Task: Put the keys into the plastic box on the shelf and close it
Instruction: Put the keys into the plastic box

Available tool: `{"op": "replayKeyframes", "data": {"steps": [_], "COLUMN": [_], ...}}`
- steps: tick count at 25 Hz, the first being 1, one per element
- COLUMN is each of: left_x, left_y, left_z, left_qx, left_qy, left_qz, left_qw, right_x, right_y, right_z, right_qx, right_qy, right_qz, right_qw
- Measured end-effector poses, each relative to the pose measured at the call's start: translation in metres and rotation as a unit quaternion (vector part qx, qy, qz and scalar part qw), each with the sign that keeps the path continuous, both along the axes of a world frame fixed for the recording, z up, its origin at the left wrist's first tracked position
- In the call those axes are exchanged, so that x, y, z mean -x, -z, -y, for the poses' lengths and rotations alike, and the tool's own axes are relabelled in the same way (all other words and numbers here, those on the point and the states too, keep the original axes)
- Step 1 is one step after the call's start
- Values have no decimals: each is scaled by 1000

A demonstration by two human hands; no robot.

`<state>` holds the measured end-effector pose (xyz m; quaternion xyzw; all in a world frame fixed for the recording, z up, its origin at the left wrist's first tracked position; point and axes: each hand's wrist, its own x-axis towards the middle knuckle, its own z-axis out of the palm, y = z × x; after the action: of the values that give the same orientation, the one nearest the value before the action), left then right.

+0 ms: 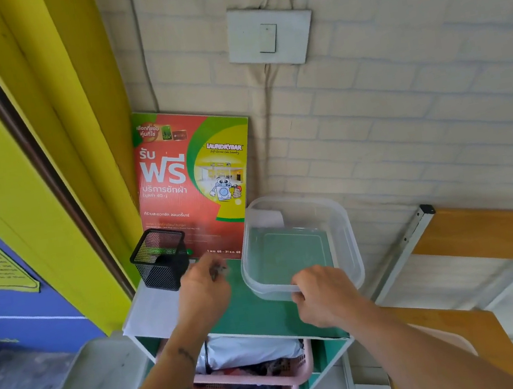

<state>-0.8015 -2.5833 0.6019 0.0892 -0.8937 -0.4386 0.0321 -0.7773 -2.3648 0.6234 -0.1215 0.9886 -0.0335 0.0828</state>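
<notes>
Head view, centre frame: left hand [203,290] pinches blurred keys [219,270]; right hand [321,294] grips the open plastic box [342,231] rim.

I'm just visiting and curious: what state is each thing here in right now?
Plastic box: open, lidless, looks empty.
Keys: blurred, pinched in left hand.
Right hand: gripping the box's near rim.
Mesh pen holder: upright, contents unclear.
Pink basket: full, under the shelf top.

Clear glossy plastic box [299,244], black wire-mesh metal cup [160,258], matt green shelf [252,311].
</notes>
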Motion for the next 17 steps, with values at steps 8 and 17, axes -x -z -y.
{"op": "replayKeyframes", "data": {"steps": [8, 17], "left_x": [46, 58], "left_y": [-52, -32], "left_z": [-58, -89], "left_qx": [24, 195], "left_qy": [201, 242], "left_qz": [-42, 15], "left_qw": [978, 950], "right_x": [0, -1], "right_y": [-2, -3], "right_z": [0, 0], "right_qx": [-3, -6], "right_qy": [-1, 20], "right_qz": [16, 28], "right_qw": [1000, 999]}}
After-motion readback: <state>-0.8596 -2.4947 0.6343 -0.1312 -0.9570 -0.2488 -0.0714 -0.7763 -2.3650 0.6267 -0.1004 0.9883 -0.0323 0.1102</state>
